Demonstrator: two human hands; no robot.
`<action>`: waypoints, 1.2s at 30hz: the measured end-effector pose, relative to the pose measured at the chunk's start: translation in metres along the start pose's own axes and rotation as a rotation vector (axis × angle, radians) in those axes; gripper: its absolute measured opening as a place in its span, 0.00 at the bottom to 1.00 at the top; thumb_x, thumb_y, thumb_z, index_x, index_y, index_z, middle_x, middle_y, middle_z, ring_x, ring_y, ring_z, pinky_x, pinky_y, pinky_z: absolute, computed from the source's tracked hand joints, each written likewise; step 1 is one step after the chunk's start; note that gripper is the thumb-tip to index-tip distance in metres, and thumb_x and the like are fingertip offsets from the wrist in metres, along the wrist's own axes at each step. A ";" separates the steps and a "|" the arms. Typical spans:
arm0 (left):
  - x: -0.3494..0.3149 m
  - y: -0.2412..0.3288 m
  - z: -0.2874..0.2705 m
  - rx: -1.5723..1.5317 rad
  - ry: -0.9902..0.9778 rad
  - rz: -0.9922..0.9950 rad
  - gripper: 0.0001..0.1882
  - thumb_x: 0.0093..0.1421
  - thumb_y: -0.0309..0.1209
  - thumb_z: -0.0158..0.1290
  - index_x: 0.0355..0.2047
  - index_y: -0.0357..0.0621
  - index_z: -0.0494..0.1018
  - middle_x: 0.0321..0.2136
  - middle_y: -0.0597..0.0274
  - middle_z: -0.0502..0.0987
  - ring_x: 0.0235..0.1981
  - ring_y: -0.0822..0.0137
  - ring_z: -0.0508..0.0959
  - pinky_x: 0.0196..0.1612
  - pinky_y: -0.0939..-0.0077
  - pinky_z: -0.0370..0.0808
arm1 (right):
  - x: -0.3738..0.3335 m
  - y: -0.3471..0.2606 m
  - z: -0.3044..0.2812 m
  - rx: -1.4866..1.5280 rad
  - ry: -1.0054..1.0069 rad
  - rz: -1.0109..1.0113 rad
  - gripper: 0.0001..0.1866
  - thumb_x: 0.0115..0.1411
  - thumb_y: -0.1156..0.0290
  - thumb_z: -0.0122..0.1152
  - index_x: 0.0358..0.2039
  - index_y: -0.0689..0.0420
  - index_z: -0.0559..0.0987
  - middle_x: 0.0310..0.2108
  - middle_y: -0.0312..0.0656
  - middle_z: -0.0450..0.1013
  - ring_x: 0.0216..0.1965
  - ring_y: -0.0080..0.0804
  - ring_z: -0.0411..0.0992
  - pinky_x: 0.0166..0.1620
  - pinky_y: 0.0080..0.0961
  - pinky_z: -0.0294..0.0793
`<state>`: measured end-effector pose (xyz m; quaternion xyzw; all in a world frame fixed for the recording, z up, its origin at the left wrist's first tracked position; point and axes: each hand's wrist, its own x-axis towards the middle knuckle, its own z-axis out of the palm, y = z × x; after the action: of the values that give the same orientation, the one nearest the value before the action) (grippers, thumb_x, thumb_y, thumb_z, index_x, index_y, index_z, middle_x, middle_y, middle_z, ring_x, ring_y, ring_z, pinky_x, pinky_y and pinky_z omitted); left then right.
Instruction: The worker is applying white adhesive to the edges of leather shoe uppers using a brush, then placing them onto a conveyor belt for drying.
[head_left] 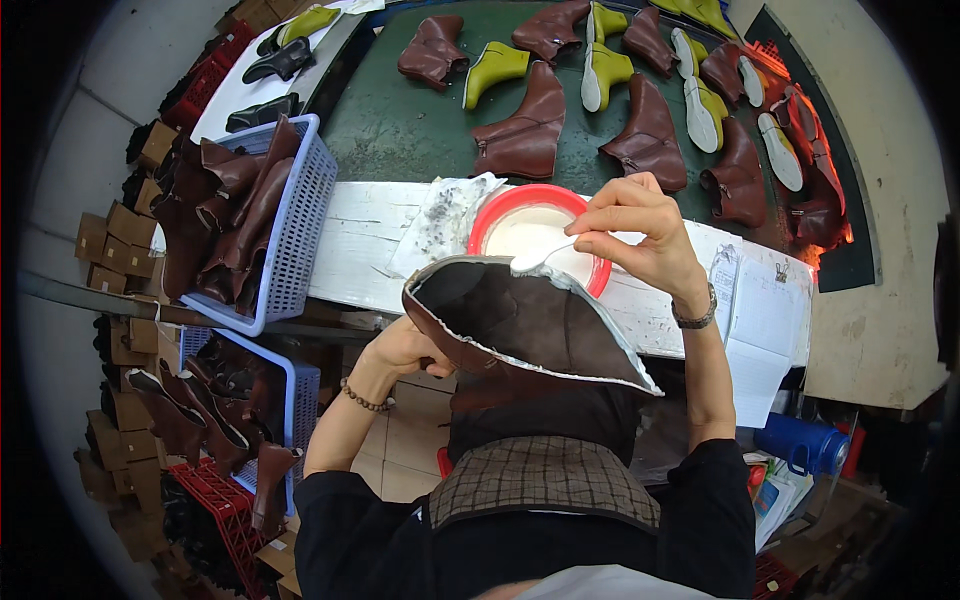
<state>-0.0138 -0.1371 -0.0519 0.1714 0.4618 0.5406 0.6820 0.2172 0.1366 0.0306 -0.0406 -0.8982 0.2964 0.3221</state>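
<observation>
I'm brushing white glue along the rim of the brown boot upper (520, 320), which my left hand (405, 350) grips from beneath, before the white worktop's (350, 250) near edge. My right hand (640, 235) pinches the brush (545, 257), tip on the rim, beside the red glue bowl (500, 205). Next, I judge, the stroke must follow the edge evenly.

Bowl (540, 228) on bench (360, 245), behind boot upper (520, 320); basket (295, 225) at left; boots (525, 135) on table (400, 120) beyond.
</observation>
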 end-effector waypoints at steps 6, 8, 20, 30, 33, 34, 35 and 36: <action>0.010 0.010 0.021 0.002 -0.187 -0.255 0.14 0.44 0.07 0.48 0.31 0.30 0.75 0.19 0.57 0.72 0.14 0.71 0.64 0.17 0.75 0.55 | 0.028 -0.003 0.018 -0.001 -0.054 -0.131 0.10 0.51 0.66 0.79 0.34 0.50 0.89 0.31 0.30 0.78 0.35 0.23 0.74 0.47 0.28 0.61; 0.010 0.008 0.023 -0.020 -0.190 -0.267 0.15 0.45 0.07 0.48 0.33 0.29 0.75 0.20 0.55 0.74 0.14 0.71 0.65 0.17 0.75 0.57 | 0.036 -0.004 0.025 0.016 -0.066 -0.151 0.10 0.50 0.67 0.79 0.34 0.52 0.88 0.33 0.31 0.79 0.36 0.26 0.75 0.48 0.28 0.63; 0.064 0.094 -0.073 0.801 0.731 0.743 0.19 0.52 0.12 0.51 0.46 0.34 0.72 0.39 0.53 0.82 0.35 0.66 0.82 0.38 0.71 0.79 | -0.120 0.131 0.052 0.449 0.627 0.841 0.09 0.75 0.67 0.54 0.45 0.60 0.76 0.26 0.32 0.71 0.15 0.12 0.60 0.16 0.14 0.56; 0.195 0.116 -0.209 1.438 1.196 0.887 0.43 0.36 0.25 0.73 0.55 0.42 0.67 0.52 0.46 0.70 0.57 0.41 0.68 0.62 0.50 0.65 | -0.123 0.130 0.089 0.289 0.629 0.838 0.11 0.75 0.64 0.55 0.43 0.58 0.79 0.23 0.27 0.68 0.16 0.10 0.57 0.17 0.13 0.54; 0.168 0.108 -0.144 1.356 0.891 1.087 0.42 0.40 0.26 0.71 0.58 0.43 0.67 0.55 0.45 0.70 0.61 0.41 0.66 0.67 0.50 0.63 | -0.135 0.133 0.078 0.218 0.635 0.824 0.12 0.75 0.63 0.56 0.44 0.58 0.79 0.23 0.26 0.67 0.17 0.09 0.56 0.17 0.13 0.53; 0.142 0.100 -0.121 1.397 0.831 1.140 0.35 0.44 0.24 0.68 0.55 0.44 0.71 0.56 0.45 0.71 0.63 0.41 0.66 0.67 0.52 0.65 | -0.135 0.131 0.077 0.243 0.583 0.820 0.12 0.75 0.63 0.56 0.44 0.58 0.79 0.23 0.26 0.67 0.17 0.09 0.56 0.17 0.13 0.53; 0.103 0.091 -0.093 1.342 0.827 1.134 0.30 0.46 0.23 0.66 0.52 0.49 0.74 0.59 0.46 0.71 0.64 0.40 0.66 0.67 0.50 0.65 | -0.134 0.129 0.074 0.234 0.584 0.815 0.11 0.75 0.64 0.56 0.45 0.58 0.78 0.23 0.26 0.65 0.18 0.09 0.56 0.18 0.12 0.52; 0.050 0.083 -0.068 1.387 0.898 1.172 0.22 0.51 0.23 0.64 0.48 0.50 0.79 0.59 0.48 0.73 0.64 0.45 0.69 0.67 0.53 0.67 | -0.131 0.128 0.076 0.230 0.586 0.805 0.10 0.75 0.65 0.56 0.46 0.59 0.78 0.23 0.26 0.64 0.18 0.09 0.55 0.19 0.12 0.52</action>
<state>-0.1181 -0.0814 -0.0484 0.5104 0.7308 0.4171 -0.1775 0.2600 0.1685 -0.1601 -0.4291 -0.6448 0.4702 0.4231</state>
